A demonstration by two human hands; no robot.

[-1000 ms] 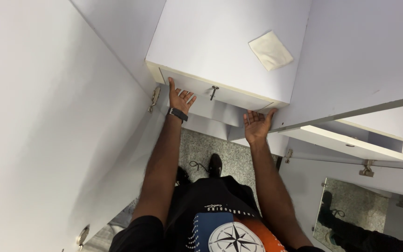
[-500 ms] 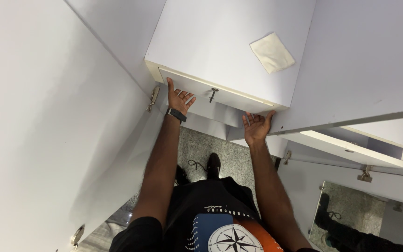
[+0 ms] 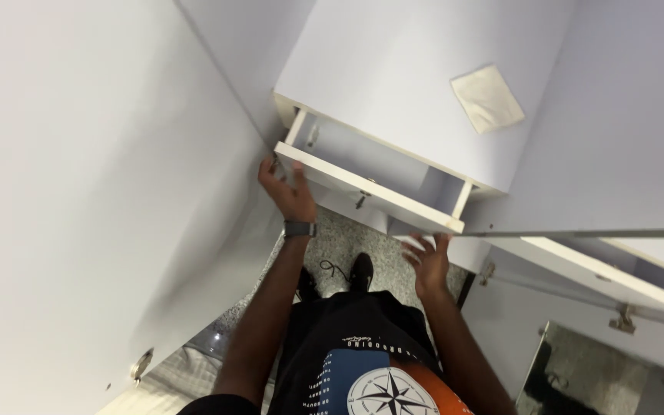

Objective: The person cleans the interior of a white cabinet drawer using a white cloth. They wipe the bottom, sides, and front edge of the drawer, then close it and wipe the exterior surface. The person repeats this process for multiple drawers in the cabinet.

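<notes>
A home interior was suggested; white built-in cabinetry with a pulled-out drawer (image 3: pixel 366 188) was seen at twelve o'clock; speckled stone flooring (image 3: pixel 363 242) lay below at six o'clock.
</notes>
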